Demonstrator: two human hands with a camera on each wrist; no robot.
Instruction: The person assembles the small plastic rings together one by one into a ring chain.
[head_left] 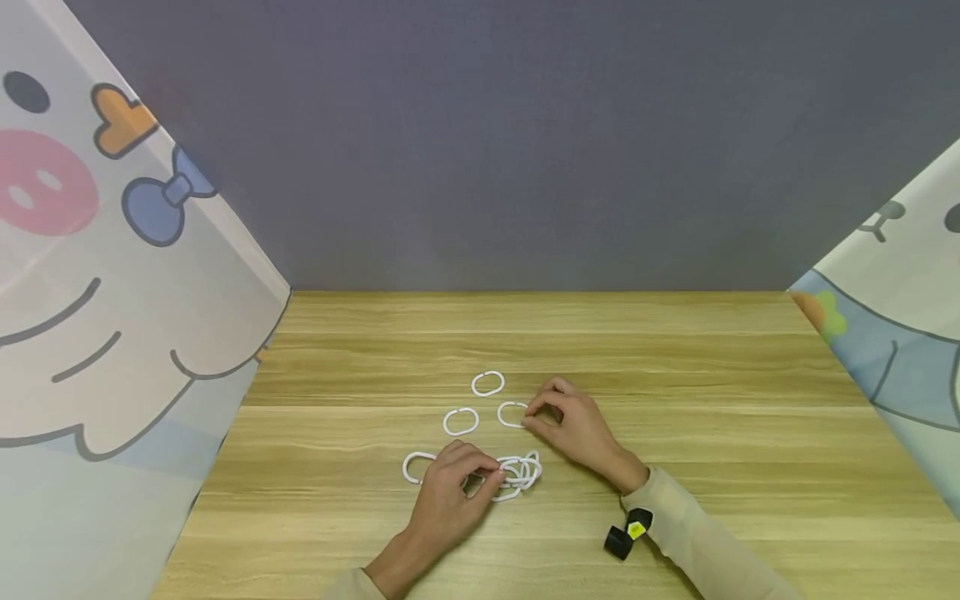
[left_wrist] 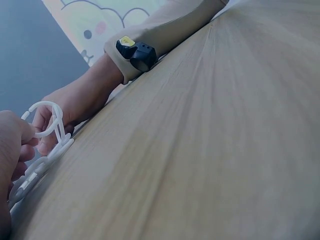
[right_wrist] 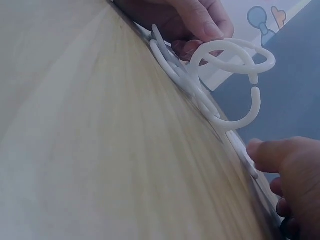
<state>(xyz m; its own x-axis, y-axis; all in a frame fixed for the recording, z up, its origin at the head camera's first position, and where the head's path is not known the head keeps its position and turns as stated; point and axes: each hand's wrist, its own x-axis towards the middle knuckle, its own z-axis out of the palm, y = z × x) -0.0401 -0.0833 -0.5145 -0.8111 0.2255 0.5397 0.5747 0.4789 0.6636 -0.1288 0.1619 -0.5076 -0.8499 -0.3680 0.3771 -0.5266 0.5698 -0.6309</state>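
Several white oval curtain rings, each with a small gap in its loop, are about my hands. With thumb and index finger my left hand [head_left: 450, 496] pinches a raised ring [right_wrist: 255, 112], above a jumbled cluster of rings [head_left: 522, 475]. One more ring [head_left: 408, 468] pokes out to the left from behind that hand. Farther forward, my right hand [head_left: 576, 423] has its thumb and fingertips at the right end of a ring [head_left: 500, 414] lying flat; the fingertips hide that end.
Two separate rings lie on the wooden table, one at the upper middle [head_left: 473, 388] and one to its lower left [head_left: 446, 423]. A grey panel [head_left: 525, 150] stands along the table's back edge. Cartoon-printed panels flank both sides. A black device [head_left: 619, 542] is strapped to my right wrist.
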